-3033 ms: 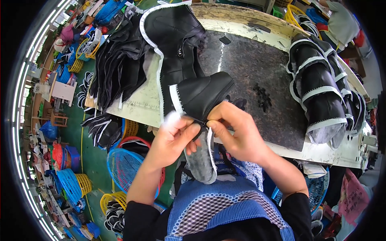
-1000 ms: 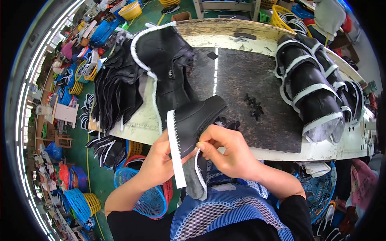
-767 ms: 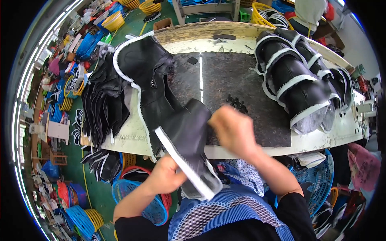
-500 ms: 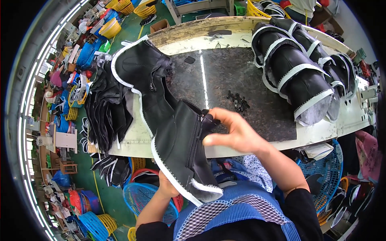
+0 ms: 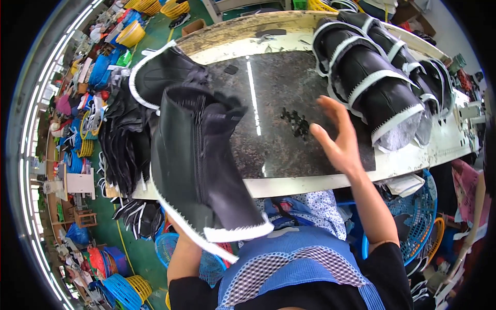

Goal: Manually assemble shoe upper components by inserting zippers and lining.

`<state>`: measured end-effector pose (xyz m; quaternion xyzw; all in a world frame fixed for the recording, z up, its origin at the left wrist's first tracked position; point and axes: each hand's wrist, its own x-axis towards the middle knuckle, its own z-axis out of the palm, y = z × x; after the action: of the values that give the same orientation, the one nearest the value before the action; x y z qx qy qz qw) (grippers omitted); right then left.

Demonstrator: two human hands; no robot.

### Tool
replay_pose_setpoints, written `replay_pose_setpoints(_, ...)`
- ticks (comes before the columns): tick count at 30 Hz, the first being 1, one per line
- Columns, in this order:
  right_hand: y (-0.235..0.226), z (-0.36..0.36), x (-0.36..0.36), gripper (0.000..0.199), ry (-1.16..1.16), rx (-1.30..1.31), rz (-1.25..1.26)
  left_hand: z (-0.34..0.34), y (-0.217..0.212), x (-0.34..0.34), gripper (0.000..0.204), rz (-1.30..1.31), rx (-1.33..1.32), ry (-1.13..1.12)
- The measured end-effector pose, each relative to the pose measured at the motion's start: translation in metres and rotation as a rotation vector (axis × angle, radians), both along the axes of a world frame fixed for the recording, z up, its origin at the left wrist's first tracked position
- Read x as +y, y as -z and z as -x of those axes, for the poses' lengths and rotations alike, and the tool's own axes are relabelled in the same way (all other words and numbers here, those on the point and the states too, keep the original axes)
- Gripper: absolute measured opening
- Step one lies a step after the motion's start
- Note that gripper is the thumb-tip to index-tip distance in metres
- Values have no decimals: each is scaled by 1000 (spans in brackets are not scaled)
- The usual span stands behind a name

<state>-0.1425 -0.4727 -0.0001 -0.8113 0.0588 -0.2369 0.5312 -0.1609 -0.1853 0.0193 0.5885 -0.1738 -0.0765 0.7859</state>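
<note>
One black boot upper (image 5: 178, 150) extends across the table's (image 5: 305, 185) near edge, hiding the left hand, whose grip cannot be told; the right hand (image 5: 337, 137), empty, spreads loosely over the dark mat (image 5: 289, 155).

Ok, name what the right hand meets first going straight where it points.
Probably the flat dark strip near the far edge of the table, past the dark mat; the height of the right hand is unclear.
</note>
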Motion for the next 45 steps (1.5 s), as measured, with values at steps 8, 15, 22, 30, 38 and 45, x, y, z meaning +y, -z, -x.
replay_pose_setpoints(8,14,-23,5,94,-124,141,687,-42,-11,-6,46,27,-266,11)
replay_pose_setpoints(15,29,-32,4,29,-371,-49,481,-87,-6,-20,46,-210,-637,19)
replay_pose_setpoints(22,33,-32,16,20,-263,-166,514,-224,-28,-173,16,-233,-377,-77)
replay_pose_setpoints(30,22,-27,14,23,-162,-204,645,-175,18,-158,30,-520,-677,131)
replay_pose_setpoints(38,-6,-45,16,28,-233,-182,736,-111,26,94,76,-833,-122,-547)
replay_pose_setpoints(45,-34,-41,13,12,-345,151,-780,-90,4,69,30,-288,113,-199)
